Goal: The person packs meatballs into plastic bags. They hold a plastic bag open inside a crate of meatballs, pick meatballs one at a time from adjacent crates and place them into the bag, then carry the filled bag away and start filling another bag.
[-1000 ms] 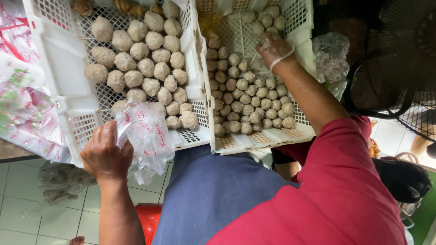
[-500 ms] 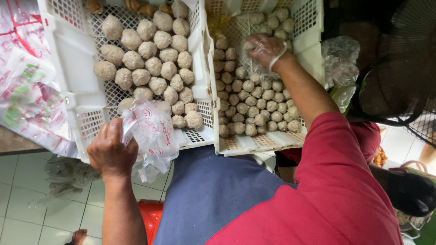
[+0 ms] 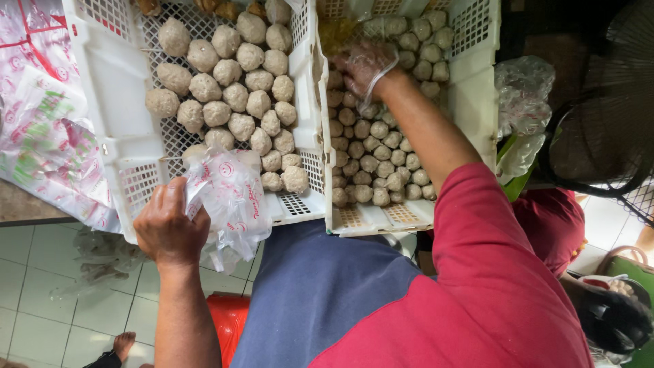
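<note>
1. A pale tiled floor [image 3: 41, 307] shows below the edge of a tabletop [image 3: 27, 197], seen from above by a person in a red shirt and blue apron.
2. Two white perforated plastic crates sit side by side on the tabletop. The left crate [image 3: 112, 102] holds large beige meatballs [image 3: 235, 95]; the right crate [image 3: 477, 88] holds many smaller meatballs [image 3: 375, 163].
3. The left hand [image 3: 170, 228] is clenched on the mouth of a thin printed plastic bag [image 3: 231, 197], holding it at the near rim of the left crate.
4. The right hand [image 3: 364, 65], inside a clear plastic glove, reaches to the far end of the right crate and rests among the small meatballs. Its fingers curl down, but whether they grasp any cannot be told.
5. To do this well, the bag mouth probably needs to be held wide and close to the crates, so nothing drops to the floor.
6. The raised wall between the two crates stands between the right hand and the bag.
7. Printed plastic wrappers [image 3: 41, 123] lie at left, and crumpled clear bags [image 3: 521, 102] lie at right beside a dark wire fan guard [image 3: 599, 129].
8. A red stool [image 3: 228, 320] stands below.
</note>
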